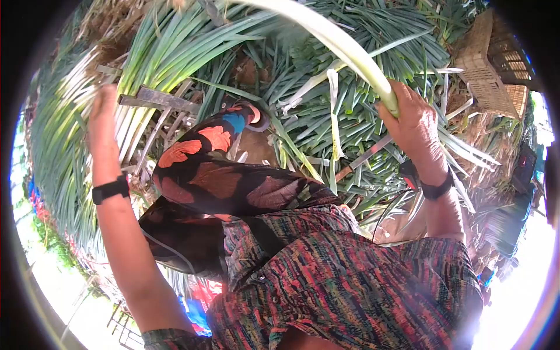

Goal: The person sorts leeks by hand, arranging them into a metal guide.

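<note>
A long pale green stalk (344, 49) arches across the top of the view, its end held in my right hand (408, 119). On the other side, my left hand (104, 125) is raised with straight fingers and nothing in it, slightly blurred. Beside it lie long green leaves with white stems (131, 111), and a flat grey bar (157, 99) crosses over them. A heap of cut green leaves (326, 116) spreads between my hands. One loose whitish leaf (334, 116) hangs over the heap.
A woven basket (487, 76) stands at the upper right, near dry brown litter. My legs in patterned dark cloth (233, 186) are bent below the heap. More green leaves (52, 151) are piled along the far left.
</note>
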`<state>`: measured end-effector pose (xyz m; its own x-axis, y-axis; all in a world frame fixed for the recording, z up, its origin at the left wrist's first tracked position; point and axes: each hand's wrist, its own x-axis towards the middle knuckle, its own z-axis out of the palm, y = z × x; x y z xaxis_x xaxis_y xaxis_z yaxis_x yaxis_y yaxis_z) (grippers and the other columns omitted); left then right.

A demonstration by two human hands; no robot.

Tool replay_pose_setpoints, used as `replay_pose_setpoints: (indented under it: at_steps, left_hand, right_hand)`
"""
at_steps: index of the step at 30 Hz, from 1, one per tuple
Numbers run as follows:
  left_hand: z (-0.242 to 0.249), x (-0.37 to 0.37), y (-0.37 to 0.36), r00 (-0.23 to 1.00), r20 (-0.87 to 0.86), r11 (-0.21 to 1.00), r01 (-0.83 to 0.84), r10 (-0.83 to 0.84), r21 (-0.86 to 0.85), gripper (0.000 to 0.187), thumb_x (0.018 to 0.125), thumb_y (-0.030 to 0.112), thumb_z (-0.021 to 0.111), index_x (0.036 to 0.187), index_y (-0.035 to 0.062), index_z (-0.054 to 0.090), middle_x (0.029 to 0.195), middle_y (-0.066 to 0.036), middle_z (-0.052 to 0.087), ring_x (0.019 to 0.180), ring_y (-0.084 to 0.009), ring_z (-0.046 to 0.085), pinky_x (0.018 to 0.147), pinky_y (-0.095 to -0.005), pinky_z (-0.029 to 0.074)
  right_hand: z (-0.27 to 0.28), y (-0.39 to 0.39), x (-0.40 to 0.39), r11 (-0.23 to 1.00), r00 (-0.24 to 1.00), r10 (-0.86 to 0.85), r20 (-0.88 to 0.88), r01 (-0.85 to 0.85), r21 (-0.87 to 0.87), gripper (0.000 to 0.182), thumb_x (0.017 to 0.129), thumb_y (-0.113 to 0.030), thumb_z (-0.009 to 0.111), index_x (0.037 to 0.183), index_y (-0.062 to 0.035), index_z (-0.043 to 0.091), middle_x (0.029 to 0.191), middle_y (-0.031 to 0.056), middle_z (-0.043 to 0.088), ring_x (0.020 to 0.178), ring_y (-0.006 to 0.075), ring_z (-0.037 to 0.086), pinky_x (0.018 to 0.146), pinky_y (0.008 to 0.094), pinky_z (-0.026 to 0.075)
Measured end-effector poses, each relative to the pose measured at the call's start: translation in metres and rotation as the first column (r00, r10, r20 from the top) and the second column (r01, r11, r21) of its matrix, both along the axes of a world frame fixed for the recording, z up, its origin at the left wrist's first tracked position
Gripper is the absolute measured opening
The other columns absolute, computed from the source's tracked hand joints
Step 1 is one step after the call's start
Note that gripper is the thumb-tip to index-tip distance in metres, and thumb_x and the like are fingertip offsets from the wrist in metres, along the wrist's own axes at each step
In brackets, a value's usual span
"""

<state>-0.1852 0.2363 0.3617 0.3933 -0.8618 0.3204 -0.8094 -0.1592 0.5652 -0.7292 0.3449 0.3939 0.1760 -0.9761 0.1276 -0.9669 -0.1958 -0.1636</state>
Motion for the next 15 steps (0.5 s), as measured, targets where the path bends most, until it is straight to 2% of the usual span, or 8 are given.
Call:
replay_pose_setpoints:
  at_steps: [1,4,6,8,10,13,14,15]
  left_hand:
    - [0.001,-0.016,0.006,0.874,0.468,0.992,0.104,-0.128,0.077,0.052,0.094,0.038,0.063,0.137,0.0077,0.055,0.127,-0.017,0.06,0.106,-0.0236,0.062,0.098,-0.0367,0.045]
    - [0.047,-0.083,0.016,0.912,0.132,0.86,0.308,-0.389,0.406,0.059,0.091,0.043,0.067,0.136,0.0068,0.056,0.136,-0.018,0.056,0.12,-0.0246,0.058,0.102,-0.0385,0.043]
    - [0.058,-0.104,0.007,0.89,-0.321,0.794,0.439,-0.323,0.419,0.063,0.09,0.044,0.068,0.138,0.007,0.053,0.134,-0.017,0.057,0.122,-0.027,0.057,0.1,-0.0394,0.045]
    - [0.059,-0.132,0.007,0.684,-0.666,0.726,0.616,-0.298,0.308,0.064,0.089,0.046,0.068,0.138,0.0072,0.051,0.131,-0.017,0.059,0.121,-0.0297,0.058,0.097,-0.0413,0.048]
    - [0.056,-0.166,0.016,0.362,-0.868,0.642,0.764,-0.339,0.068,0.065,0.089,0.047,0.069,0.137,0.0075,0.05,0.127,-0.018,0.061,0.117,-0.0327,0.06,0.093,-0.0442,0.052]
    - [0.039,-0.189,0.021,-0.156,-0.977,0.68,0.702,-0.144,-0.212,0.059,0.09,0.047,0.068,0.128,0.005,0.052,0.127,-0.022,0.059,0.115,-0.0362,0.06,0.09,-0.0523,0.054]
    - [0.049,-0.204,0.024,-0.129,-0.988,0.814,0.563,-0.084,-0.143,0.053,0.091,0.045,0.068,0.119,0.0026,0.054,0.124,-0.023,0.059,0.115,-0.0366,0.06,0.092,-0.0595,0.052]
    - [0.05,-0.211,0.024,-0.073,-0.996,0.929,0.36,-0.058,-0.08,0.042,0.092,0.037,0.068,0.111,0.0022,0.055,0.113,-0.017,0.062,0.104,-0.0316,0.064,0.096,-0.0601,0.05]
  right_hand:
    - [0.0,-0.003,0.002,0.999,0.999,-0.032,0.014,0.032,0.031,0.036,0.084,-0.022,0.069,0.114,-0.0066,0.058,0.092,0.0135,0.066,0.085,0.0334,0.066,0.074,0.0422,0.053]
    - [0.008,-0.014,0.015,0.995,0.987,-0.05,0.156,0.036,0.089,0.035,0.086,-0.024,0.069,0.113,-0.0042,0.058,0.086,0.0148,0.066,0.079,0.0328,0.067,0.071,0.0428,0.053]
    - [0.01,-0.022,0.025,0.997,0.973,-0.01,0.23,-0.009,0.081,0.035,0.086,-0.025,0.069,0.111,-0.0039,0.058,0.083,0.0143,0.066,0.075,0.0319,0.067,0.068,0.0422,0.053]
    - [0.01,-0.03,0.037,0.997,0.953,0.058,0.296,-0.073,0.038,0.033,0.086,-0.026,0.069,0.108,-0.0041,0.058,0.079,0.0132,0.065,0.07,0.0304,0.067,0.063,0.0408,0.054]
    - [0.003,-0.035,0.057,0.988,0.946,0.156,0.285,-0.147,-0.055,0.031,0.086,-0.027,0.069,0.102,-0.0035,0.057,0.075,0.0129,0.063,0.066,0.0295,0.066,0.059,0.0394,0.053]
    - [-0.006,-0.039,0.108,0.958,0.943,0.278,0.184,-0.259,-0.124,0.031,0.084,-0.027,0.071,0.092,-0.0032,0.053,0.07,0.0129,0.059,0.063,0.0273,0.064,0.056,0.038,0.053]
    - [-0.013,-0.038,0.125,0.94,0.933,0.33,0.143,-0.31,-0.145,0.034,0.083,-0.029,0.072,0.092,-0.0025,0.052,0.07,0.0134,0.059,0.064,0.0273,0.065,0.056,0.0387,0.053]
    - [-0.019,-0.038,0.14,0.917,0.919,0.382,0.1,-0.364,-0.163,0.038,0.082,-0.031,0.072,0.092,-0.0018,0.051,0.07,0.0138,0.059,0.065,0.0272,0.065,0.056,0.0394,0.053]
